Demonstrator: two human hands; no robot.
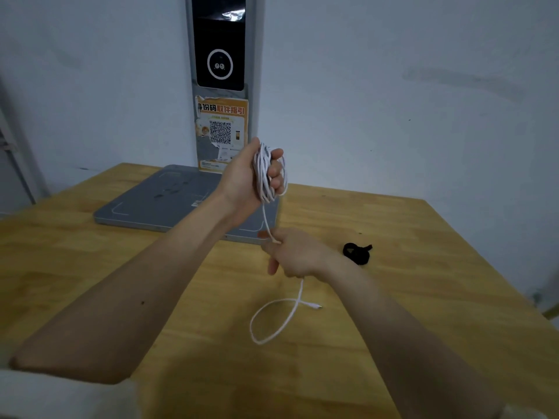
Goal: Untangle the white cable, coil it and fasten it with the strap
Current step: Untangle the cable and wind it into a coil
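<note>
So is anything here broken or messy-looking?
Yes, the orange poster on the grey post behind the table is torn and peeling at its edges. The white cable looks fine: mostly coiled in the left hand, with a loose tail looping on the table.

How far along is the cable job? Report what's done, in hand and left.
Done: most of the white cable is wound in loops held by the left hand. In hand: the right hand pinches the strand running down from the coil, feeding it. Left: a loose tail with its plug lies on the wooden table, and the black strap sits unused beside the right wrist.
</note>
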